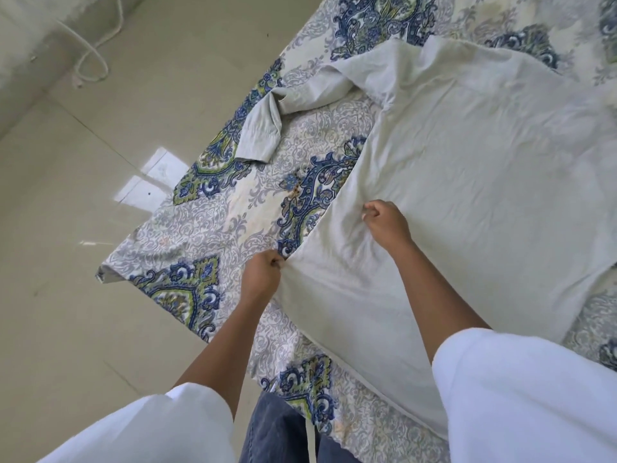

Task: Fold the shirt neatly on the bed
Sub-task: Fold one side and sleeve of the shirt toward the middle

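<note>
The shirt (467,162) is spread flat on the bed (200,228), pinched near its side edge in curled fingers (372,208) of left hand (262,279) and right hand (384,222). Side fold judged begun; edge to be carried evenly across.

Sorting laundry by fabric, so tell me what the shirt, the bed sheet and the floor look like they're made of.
The shirt: pale, matte woven cloth, probably cotton or a blend; fine soft creases, no sheen. The bed sheet: thin printed woven cloth, likely cotton; matte, rumpled at its corner. The floor: glazed tile, going by bright reflections and grout lines.
</note>
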The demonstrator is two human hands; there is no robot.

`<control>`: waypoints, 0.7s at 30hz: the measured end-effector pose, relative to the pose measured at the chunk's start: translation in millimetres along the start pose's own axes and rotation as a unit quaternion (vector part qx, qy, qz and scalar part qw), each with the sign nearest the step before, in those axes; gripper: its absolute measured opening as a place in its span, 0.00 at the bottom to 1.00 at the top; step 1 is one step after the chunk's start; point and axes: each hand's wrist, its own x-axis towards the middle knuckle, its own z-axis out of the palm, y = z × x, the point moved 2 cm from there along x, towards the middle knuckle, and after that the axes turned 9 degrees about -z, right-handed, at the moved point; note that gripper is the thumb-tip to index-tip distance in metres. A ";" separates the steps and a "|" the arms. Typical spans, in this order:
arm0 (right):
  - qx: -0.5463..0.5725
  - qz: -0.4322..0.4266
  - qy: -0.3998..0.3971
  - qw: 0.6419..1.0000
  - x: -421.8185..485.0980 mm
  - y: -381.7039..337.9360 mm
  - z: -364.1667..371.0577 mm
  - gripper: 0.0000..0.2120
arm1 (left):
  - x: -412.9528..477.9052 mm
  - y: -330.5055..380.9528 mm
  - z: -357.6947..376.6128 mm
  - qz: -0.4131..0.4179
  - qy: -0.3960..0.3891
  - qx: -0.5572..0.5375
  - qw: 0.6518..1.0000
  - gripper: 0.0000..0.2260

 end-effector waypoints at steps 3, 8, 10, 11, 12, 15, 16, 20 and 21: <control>0.042 0.020 -0.009 0.999 8.3 5.9 -1.7 0.14 | -0.5 12.1 -0.9 0.006 0.006 0.030 1.000 0.07; 0.090 -0.002 0.041 0.995 30.6 -9.4 -13.3 0.12 | 9.2 68.6 18.9 0.119 -0.038 0.071 0.990 0.11; 0.094 -0.007 0.055 0.994 41.7 -16.7 -20.0 0.12 | 18.2 76.7 23.5 0.100 -0.038 0.110 0.988 0.06; 0.090 -0.007 0.071 0.993 48.4 -19.8 -24.6 0.11 | 22.7 76.9 22.2 0.083 -0.038 0.099 0.991 0.05; 0.081 -0.007 0.093 0.992 56.4 -22.7 -29.7 0.11 | 26.6 75.2 19.8 0.074 -0.040 0.085 0.993 0.04; 0.030 -0.022 0.153 0.987 85.4 -34.8 -47.1 0.10 | 30.4 73.6 14.9 0.080 -0.065 0.080 0.991 0.05; -0.001 -0.037 0.173 0.984 96.8 -41.1 -53.2 0.11 | 31.5 73.8 14.5 0.081 -0.073 0.081 0.991 0.06; -0.208 -0.119 0.227 0.944 145.4 -66.8 -68.2 0.18 | 34.2 75.5 17.2 0.077 -0.095 0.112 0.986 0.10; -0.265 -0.134 0.230 0.927 156.6 -71.2 -68.8 0.18 | 35.5 75.4 18.3 0.073 -0.095 0.119 0.986 0.11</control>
